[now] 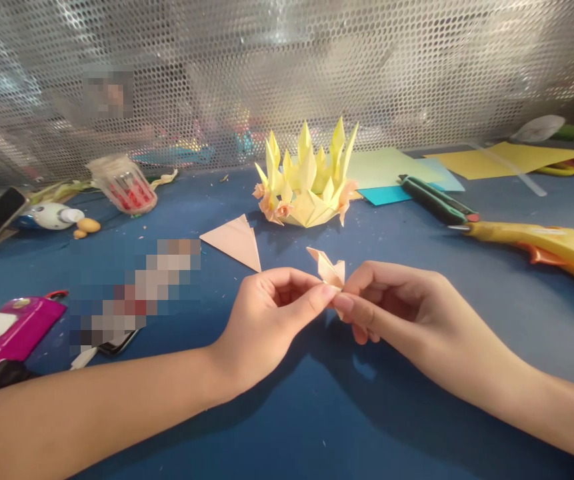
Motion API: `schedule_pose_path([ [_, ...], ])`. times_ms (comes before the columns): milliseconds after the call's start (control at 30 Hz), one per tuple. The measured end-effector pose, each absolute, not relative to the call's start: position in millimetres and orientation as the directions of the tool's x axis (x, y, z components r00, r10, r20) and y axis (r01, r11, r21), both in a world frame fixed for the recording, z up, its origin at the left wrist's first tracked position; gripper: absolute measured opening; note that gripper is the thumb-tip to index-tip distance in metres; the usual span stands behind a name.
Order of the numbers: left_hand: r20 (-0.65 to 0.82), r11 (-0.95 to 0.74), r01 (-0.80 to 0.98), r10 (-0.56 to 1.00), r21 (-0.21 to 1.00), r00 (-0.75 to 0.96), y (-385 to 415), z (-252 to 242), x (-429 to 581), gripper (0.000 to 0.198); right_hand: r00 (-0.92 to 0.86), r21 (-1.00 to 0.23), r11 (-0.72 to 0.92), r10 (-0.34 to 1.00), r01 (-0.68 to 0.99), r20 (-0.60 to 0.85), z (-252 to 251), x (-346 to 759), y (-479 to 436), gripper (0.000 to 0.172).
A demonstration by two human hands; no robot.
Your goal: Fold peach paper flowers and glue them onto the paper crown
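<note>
- Landmark: yellow paper crown (311,193), upright on the blue tabletop (417,440), pale pink paper flowers (283,210) around its lower edge.
- Work piece: small pale pink folded paper (334,270), held up in front of the crown, on the camera side. Pointed flaps stick up above the fingers.
- Left hand (267,323): front-left of crown, thumb and finger pinching the folded paper from its left side.
- Right hand (421,313): front-right of crown, pinching the same paper from the right, thumb tip next to the left thumb tip. Lower fingers curled under.
- Pink paper triangle (237,247): flat on the table, front-left of crown, just beyond the left hand, not held.
- Right of crown: blue sheet (384,195) and pale green sheet (391,167), overlapping; green-handled cutter (437,200) alongside; yellow glue gun (541,243) further right, nozzle pointing left.
- Far right of crown: yellow sheet (497,160) with a clear stick (521,177) across it.
- Left of crown: clear jar (124,190) with red contents, tilted; beyond it a white-and-blue bottle (49,215) lying down.
- Behind crown: perforated metal panel (291,67).
</note>
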State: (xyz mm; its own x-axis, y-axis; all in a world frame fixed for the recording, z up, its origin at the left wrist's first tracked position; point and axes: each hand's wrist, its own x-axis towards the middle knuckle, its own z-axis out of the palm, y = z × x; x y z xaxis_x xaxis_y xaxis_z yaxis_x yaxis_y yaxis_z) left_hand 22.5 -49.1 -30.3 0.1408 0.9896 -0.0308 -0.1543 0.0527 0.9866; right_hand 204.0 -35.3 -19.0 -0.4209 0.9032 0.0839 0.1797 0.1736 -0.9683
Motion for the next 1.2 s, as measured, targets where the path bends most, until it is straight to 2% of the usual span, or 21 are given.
schedule_pose_path([
  [333, -0.013, 0.022, -0.059, 0.99, 0.998, 0.139, -51.8, -28.4, 22.9, 0.016, -0.469, -0.914, 0.246, 0.88, 0.322, 0.071, -19.0, 206.7, -39.1, 0.038],
  [567, -0.051, 0.06, -0.061, 0.988, 0.996, 0.146, -50.8, -29.6, 23.0, 0.015, -0.506, -0.852, 0.374, 0.848, 0.365, 0.156, -16.5, 206.6, -40.8, 0.036],
  [733, -0.041, 0.063, -0.131, 0.986, 0.989, 0.159, -49.6, -28.8, 23.2, 0.016, -0.517, -0.867, 0.377, 0.839, 0.325, 0.171, -20.9, 207.5, -39.3, 0.033],
  [833, -0.03, 0.06, -0.166, 0.984, 0.984, 0.177, -48.2, -28.2, 23.3, 0.018, -0.507, -0.827, 0.42, 0.839, 0.373, 0.198, -23.0, 207.9, -38.0, 0.033],
  [933, -0.047, 0.067, -0.137, 0.988, 0.988, 0.146, -47.0, -28.3, 23.9, 0.019, -0.473, -0.771, 0.474, 0.843, 0.425, 0.257, -24.7, 207.6, -35.6, 0.032],
  [1033, -0.057, 0.072, -0.128, 0.991, 0.989, 0.117, -46.5, -28.7, 24.7, 0.016, -0.406, -0.756, 0.538, 0.827, 0.373, 0.388, -26.5, 208.1, -32.5, 0.016],
  [1133, -0.049, 0.066, -0.135, 0.99, 0.989, 0.129, -46.3, -29.5, 24.8, 0.014, -0.437, -0.648, 0.671, 0.736, 0.361, 0.518, -26.1, 209.3, -30.6, 0.011],
  [1200, -0.036, 0.053, -0.13, 0.991, 0.99, 0.128, -46.4, -30.1, 24.2, 0.015, -0.523, -0.555, 0.758, 0.645, 0.343, 0.557, -24.2, 209.9, -30.8, 0.018],
])
